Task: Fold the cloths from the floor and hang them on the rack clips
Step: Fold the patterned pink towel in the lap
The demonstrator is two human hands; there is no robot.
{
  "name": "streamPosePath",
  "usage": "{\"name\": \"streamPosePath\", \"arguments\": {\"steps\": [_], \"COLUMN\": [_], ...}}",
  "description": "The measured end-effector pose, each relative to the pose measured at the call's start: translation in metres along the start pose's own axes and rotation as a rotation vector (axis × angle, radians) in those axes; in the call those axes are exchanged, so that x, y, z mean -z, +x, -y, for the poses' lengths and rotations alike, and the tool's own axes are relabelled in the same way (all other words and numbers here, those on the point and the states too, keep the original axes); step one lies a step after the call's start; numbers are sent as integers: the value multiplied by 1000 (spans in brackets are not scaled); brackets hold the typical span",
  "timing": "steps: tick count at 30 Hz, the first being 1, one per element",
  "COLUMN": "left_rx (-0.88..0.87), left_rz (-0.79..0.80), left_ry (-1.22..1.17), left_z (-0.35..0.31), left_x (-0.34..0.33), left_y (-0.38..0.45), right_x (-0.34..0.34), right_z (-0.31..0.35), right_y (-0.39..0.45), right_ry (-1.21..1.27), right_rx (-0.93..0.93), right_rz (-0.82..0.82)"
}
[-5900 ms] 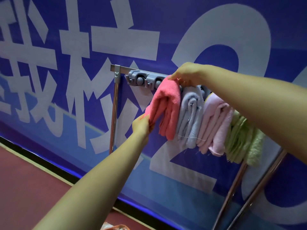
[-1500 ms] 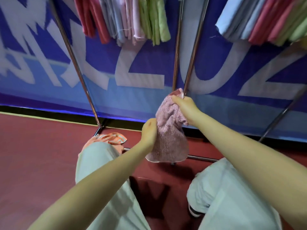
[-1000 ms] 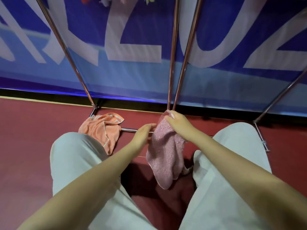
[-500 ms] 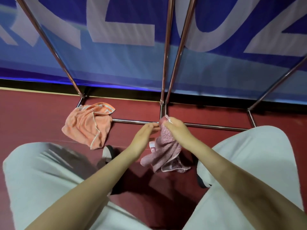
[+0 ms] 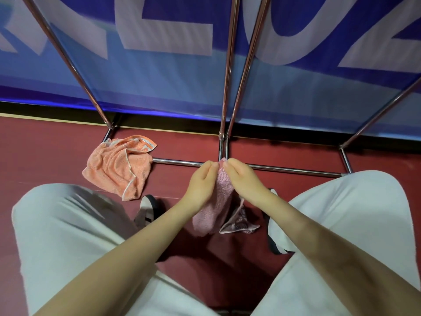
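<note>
A pink cloth [image 5: 216, 208] hangs between my knees, its lower end bunched on the red floor. My left hand [image 5: 201, 185] and my right hand [image 5: 242, 179] pinch its top edge side by side, fingertips almost touching. An orange cloth [image 5: 118, 165] lies crumpled on the floor to the left, over the rack's base corner. Only the rack's chrome legs [image 5: 226, 71] and base bar [image 5: 293, 171] show; the clips and the hung cloths are out of view above.
A blue banner with large white letters [image 5: 159, 71] stands behind the rack. My knees in pale trousers [image 5: 68, 224] fill the lower corners, with my shoes [image 5: 148, 208] on the floor between. A slanted leg [image 5: 68, 62] rises at the left.
The view has tilted down from the hung cloths to the floor. I have lowered the pink cloth until it touches the floor, and both hands have come together at its top edge.
</note>
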State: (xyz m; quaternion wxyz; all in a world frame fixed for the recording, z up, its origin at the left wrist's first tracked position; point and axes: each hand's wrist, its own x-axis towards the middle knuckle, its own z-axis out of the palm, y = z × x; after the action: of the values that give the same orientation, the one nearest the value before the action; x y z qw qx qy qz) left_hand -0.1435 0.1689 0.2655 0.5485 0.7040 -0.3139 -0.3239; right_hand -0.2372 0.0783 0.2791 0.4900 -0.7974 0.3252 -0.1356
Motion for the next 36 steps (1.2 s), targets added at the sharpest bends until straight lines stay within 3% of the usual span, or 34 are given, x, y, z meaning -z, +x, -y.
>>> {"name": "streamPosePath", "arguments": {"steps": [3,8,13,18,24,27,32,36], "left_rx": [-22,102,182,119,287,305,5,11], "left_rz": [-96,-355,-551,-621,-692,-688,-480,-256], "left_ry": [23,-126,-353,-288,-423,-302,313,383], "left_z": [-5,-13,-12,-15,-6,-13,-6,8], "left_x": [3,31,57,75,99,98,90,60], "left_y": [5,28,40,35,38,34,19,6], "right_x": [-1,0,-7,-10,-21,-12,6,19], "right_z": [-3,-17,-36,-50,-61,-60,-39,-21], "right_y": [3,5,5,-4,-10,-11,-5,-5], "right_ry": [-15,-171,-247,-403,-410,-136,242,438], "right_rx": [-16,-74,-21,-57,-124,-229,-259,-251], "right_rz": [40,321,345,465,468,360,115,52]}}
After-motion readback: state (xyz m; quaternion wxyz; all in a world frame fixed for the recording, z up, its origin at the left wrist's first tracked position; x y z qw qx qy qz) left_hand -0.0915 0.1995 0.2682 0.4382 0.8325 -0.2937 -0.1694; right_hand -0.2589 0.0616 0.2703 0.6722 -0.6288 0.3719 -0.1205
